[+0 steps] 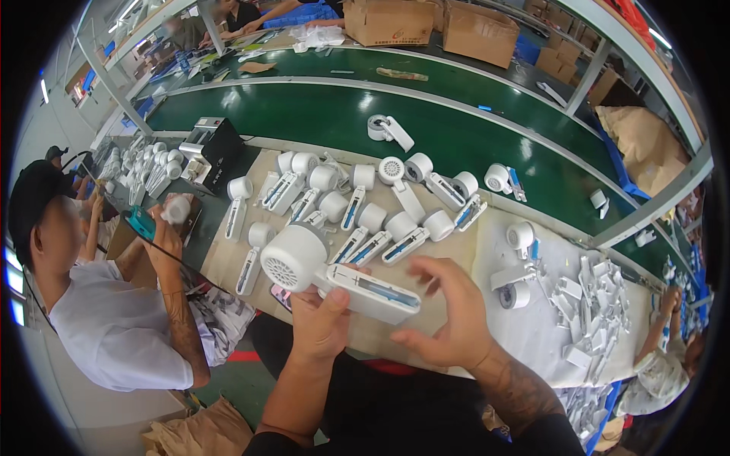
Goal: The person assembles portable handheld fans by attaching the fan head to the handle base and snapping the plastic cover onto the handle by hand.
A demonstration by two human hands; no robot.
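Observation:
A white handheld fan (293, 258) with a round vented head is held up over the table. Its handle lies open, and a blue strip with dark wiring shows inside. My left hand (323, 323) is closed around it where head and handle meet. Close to the handle's far end, my right hand (460, 315) is open, thumb and fingers apart, with nothing in it. Behind the held fan stand several similar fans (370, 216), many with open handles showing blue inside. A loose heap of white plastic handle covers (582, 304) lies to my right.
Beyond the table runs a green conveyor belt (319, 114) carrying a few fans. A dark box-shaped machine (209, 156) stands at the left. There a co-worker grips a teal power screwdriver (141, 222). Metal posts (646, 205) and cardboard boxes (479, 34) frame the far side.

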